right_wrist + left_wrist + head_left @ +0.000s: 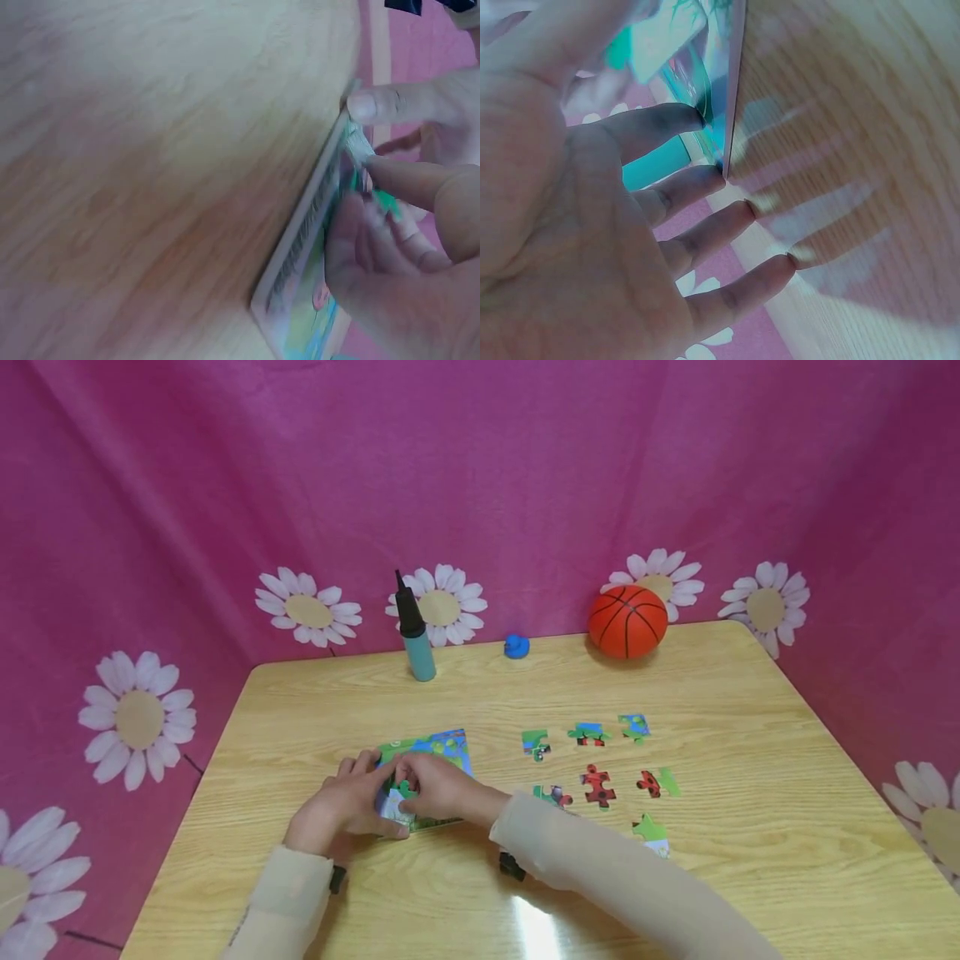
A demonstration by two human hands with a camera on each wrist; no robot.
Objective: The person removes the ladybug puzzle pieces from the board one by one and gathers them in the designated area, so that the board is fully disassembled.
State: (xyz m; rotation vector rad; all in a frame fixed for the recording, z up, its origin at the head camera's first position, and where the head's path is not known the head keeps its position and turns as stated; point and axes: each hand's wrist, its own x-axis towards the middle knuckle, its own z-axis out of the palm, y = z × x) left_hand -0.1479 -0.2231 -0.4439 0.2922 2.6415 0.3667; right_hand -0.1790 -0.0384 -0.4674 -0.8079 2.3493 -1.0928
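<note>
A puzzle board point(452, 748) lies on the left half of the table, printed in green and blue. My right hand point(444, 787) pinches a white-and-green puzzle piece point(397, 802) over the board's left part. In the right wrist view the thumb and fingers hold this piece point(358, 144), tilted, close to the board's surface. My left hand point(341, 806) rests at the left edge of the board with its fingers spread. The left wrist view shows those fingers point(735, 296) fairly straight, fingertips down at the board's edge and the tabletop. Both hands hide much of the board.
Several loose puzzle pieces, including a red one point(597, 787), lie right of the board, some partly under the right forearm. Along the back stand a teal hand pump point(420, 656), a blue rubber duck point(516, 647) and an orange basketball point(627, 622). A pink flowered curtain point(480, 485) surrounds the table.
</note>
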